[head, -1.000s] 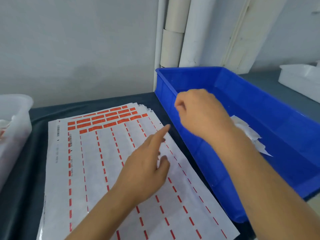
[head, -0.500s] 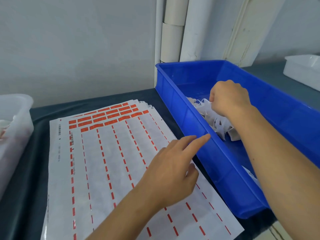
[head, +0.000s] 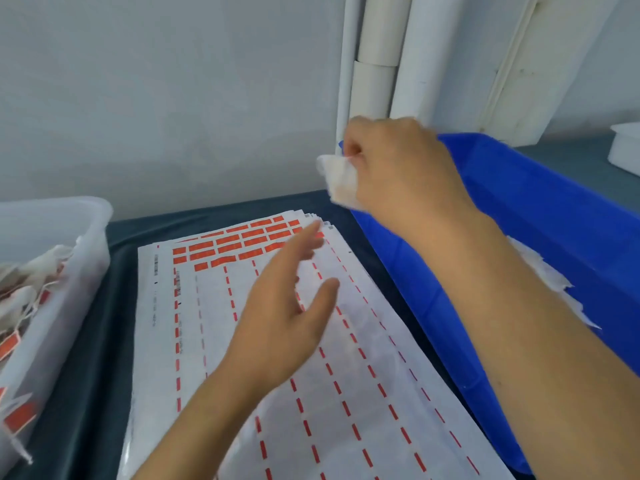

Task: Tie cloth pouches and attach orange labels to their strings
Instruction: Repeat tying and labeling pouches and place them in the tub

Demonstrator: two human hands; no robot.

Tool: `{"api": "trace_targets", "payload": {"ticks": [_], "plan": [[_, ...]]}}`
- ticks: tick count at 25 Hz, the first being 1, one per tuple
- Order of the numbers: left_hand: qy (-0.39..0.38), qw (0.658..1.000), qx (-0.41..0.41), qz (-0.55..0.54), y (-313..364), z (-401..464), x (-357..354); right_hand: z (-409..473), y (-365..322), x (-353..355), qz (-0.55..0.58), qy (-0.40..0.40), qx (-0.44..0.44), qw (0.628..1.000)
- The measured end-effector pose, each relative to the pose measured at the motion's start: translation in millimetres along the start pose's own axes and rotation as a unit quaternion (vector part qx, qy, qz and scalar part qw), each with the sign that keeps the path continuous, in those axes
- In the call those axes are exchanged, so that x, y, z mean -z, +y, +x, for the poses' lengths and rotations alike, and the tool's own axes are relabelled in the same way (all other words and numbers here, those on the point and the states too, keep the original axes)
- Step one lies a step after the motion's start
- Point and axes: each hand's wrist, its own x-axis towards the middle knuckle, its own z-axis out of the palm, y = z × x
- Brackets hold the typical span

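Observation:
My right hand point(head: 398, 168) grips a small white cloth pouch point(head: 337, 178), held in the air above the near-left corner of the blue bin point(head: 540, 209). More white pouches point(head: 550, 278) lie inside that bin, partly hidden by my right forearm. My left hand point(head: 284, 306) hovers with fingers spread over the stack of label sheets point(head: 263, 341). Orange labels point(head: 239, 244) remain only in the sheet's top rows; lower down only orange dashes show.
At the left stands a translucent white tub point(head: 52, 244) holding several finished pouches with orange labels. A dark mat point(head: 97, 358) covers the table. White pipes point(head: 374, 64) run up the wall behind. Another white tray point(head: 627, 147) sits at far right.
My right hand has come up out of the blue bin with a pouch and moved left. My left hand has opened from a pointing finger to spread fingers and shifted toward the sheet's top.

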Motion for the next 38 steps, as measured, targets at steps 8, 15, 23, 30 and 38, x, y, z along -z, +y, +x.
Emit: {"api": "trace_targets", "payload": {"ticks": [8, 15, 23, 30, 38], "plan": [[0.101, 0.978, 0.163, -0.08, -62, -30, 33, -48, -66, -108, 0.37, -0.238, -0.029, 0.897], [0.114, 0.96, 0.214, -0.142, -73, -34, 29, -97, -92, -150, 0.516, -0.155, -0.116, 0.834], [0.066, 0.975, 0.169, -0.126, -71, -33, 30, -101, -93, -148, 0.514, -0.115, -0.077, 0.846], [0.038, 0.977, 0.175, -0.119, -76, -38, 26, -104, -97, -142, 0.537, -0.075, -0.109, 0.833], [0.014, 0.974, 0.181, -0.133, -74, -40, 25, -104, -93, -144, 0.594, -0.05, -0.236, 0.767]]}}
